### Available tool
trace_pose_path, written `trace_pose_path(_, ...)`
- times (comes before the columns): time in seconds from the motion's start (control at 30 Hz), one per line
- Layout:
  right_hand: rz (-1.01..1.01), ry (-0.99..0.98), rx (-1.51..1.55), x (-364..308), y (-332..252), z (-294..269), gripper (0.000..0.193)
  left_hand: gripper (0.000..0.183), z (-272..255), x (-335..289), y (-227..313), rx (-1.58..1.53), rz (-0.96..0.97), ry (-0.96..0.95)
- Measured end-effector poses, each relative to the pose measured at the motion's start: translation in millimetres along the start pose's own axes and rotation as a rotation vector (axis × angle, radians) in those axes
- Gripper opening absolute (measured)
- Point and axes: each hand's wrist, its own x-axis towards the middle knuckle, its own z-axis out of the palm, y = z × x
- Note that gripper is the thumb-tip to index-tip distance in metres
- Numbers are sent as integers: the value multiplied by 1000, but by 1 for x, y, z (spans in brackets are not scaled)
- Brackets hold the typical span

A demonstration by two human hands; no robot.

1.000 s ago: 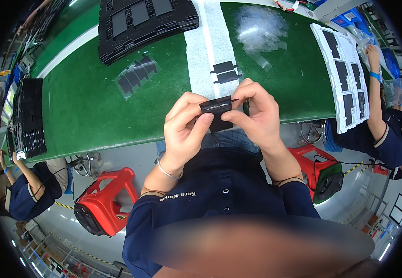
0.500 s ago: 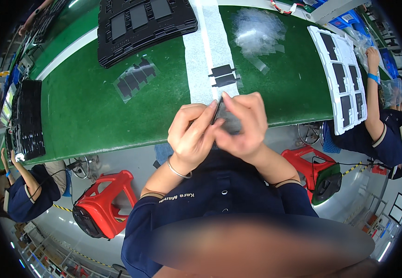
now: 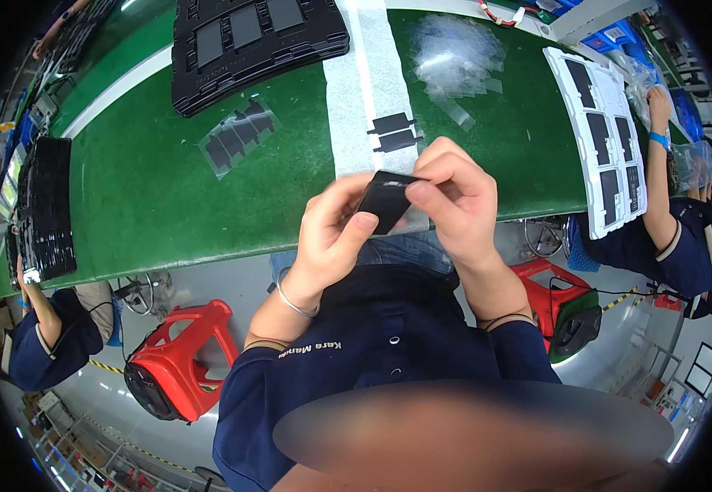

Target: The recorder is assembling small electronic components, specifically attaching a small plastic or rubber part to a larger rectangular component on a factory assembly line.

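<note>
A flat black rectangular piece (image 3: 385, 199), like a thin battery pack, is held tilted in front of me above the table's near edge. My left hand (image 3: 329, 231) grips its left side, thumb on the face and fingers behind. With thumb and bent fingers, my right hand (image 3: 459, 199) pinches its upper right corner. Just beyond my hands, two black tabbed stickers (image 3: 394, 134) lie on a pale cloth strip (image 3: 348, 107). To the left is a clear sheet (image 3: 223, 170) carrying several black stickers. What the fingers behind the piece touch is hidden.
A stack of black trays (image 3: 262, 82) stands at the far left of the green table (image 3: 290, 197). Clear film pieces (image 3: 457, 61) are heaped beyond my right hand. A white tray (image 3: 586, 135) holds black pieces on the right. Co-workers sit on both sides; red stools (image 3: 184, 357) stand behind.
The black piece has turned from edge-on to show its broad face. My right hand has shifted right and now pinches its corner; my left hand has opened out along its side.
</note>
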Motion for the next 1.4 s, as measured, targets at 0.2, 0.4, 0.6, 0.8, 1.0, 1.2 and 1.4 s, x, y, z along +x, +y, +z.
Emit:
trace_pose_path(0.2,108,-37,156,4,-10,13,22,18,-9,1,1,193,-37,-178)
trace_pose_path(0.4,-281,68,-330,0,-3,15,27,18,-6,-3,1,210,-26,-135)
trace_pose_path(0.6,-151,-73,-296,9,-5,8,40,25,-11,-2,4,149,-127,-191)
trace_pose_path(0.8,-94,-104,-138,9,4,1,43,31,-10,-3,9,-68,-311,-142)
trace_pose_path(1.0,-272,290,22,-3,22,26,26,32,-1,-5,2,-174,-272,-36)
trace_pose_path(1.2,354,-107,359,18,1,-5,15,27,-7,-4,9,197,-129,-91)
trace_pose_path(1.4,-131,-62,-439,19,0,2,13,26,-6,-6,12,239,-193,-19)
